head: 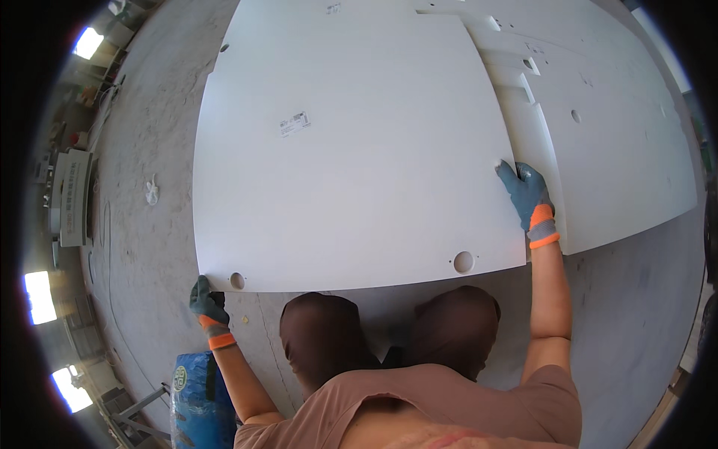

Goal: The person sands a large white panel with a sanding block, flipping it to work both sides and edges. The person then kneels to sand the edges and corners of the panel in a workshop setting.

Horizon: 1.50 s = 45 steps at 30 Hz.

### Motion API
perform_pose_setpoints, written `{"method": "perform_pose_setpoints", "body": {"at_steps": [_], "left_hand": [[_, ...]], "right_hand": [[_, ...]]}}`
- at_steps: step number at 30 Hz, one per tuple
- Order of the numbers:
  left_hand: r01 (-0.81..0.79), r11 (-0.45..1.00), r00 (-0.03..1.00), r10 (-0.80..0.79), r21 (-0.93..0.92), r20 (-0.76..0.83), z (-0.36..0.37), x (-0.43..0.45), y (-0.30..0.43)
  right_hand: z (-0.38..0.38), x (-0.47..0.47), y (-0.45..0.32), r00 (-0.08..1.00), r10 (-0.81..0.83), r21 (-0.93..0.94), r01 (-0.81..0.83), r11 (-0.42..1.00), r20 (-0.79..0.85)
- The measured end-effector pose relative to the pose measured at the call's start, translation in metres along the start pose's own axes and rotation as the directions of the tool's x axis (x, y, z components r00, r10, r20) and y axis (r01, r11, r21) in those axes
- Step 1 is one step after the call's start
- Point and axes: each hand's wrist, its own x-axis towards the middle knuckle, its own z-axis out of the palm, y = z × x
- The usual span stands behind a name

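Observation:
A large white panel (359,168) with round holes near its front edge and a printed label (294,124) on its face lies before me. My left hand (209,300), in a grey-green glove with an orange cuff, grips its near left corner, thumb on top. My right hand (524,188), gloved alike, holds the right edge, thumb on the face and fingers hidden below. To the right lies another large white panel (611,151) with cutouts and holes, partly under or beside the first; their exact overlap is unclear.
A blue plastic-wrapped bundle (193,393) stands by my left forearm, near a metal frame (143,405). A crumpled white scrap (152,191) lies on the concrete floor (151,118). Along the far left are a box bearing writing (76,197) and cables. My knees are just below the panel's front edge.

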Motion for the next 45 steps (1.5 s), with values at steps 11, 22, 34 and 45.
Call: {"method": "perform_pose_setpoints", "body": {"at_steps": [11,22,34,45], "left_hand": [[0.003,0.999,0.996,-0.008,-0.053,-0.092,0.008,-0.011,-0.005],[0.086,0.987,0.995,-0.078,-0.134,0.068,-0.018,0.005,-0.003],[0.119,0.971,0.968,-0.067,-0.206,0.240,0.020,-0.024,0.030],[0.020,0.982,0.989,0.009,-0.189,0.148,0.015,-0.021,0.033]], "right_hand": [[0.002,0.009,-0.002,0.997,0.074,0.061,-0.072,0.996,-0.023],[0.000,0.029,0.024,0.999,-0.042,0.111,0.045,0.993,-0.028],[-0.035,0.034,0.043,0.912,-0.365,-0.069,0.383,0.921,0.186],[0.123,-0.211,-0.021,-0.069,-0.936,0.203,0.979,0.002,0.344]]}}
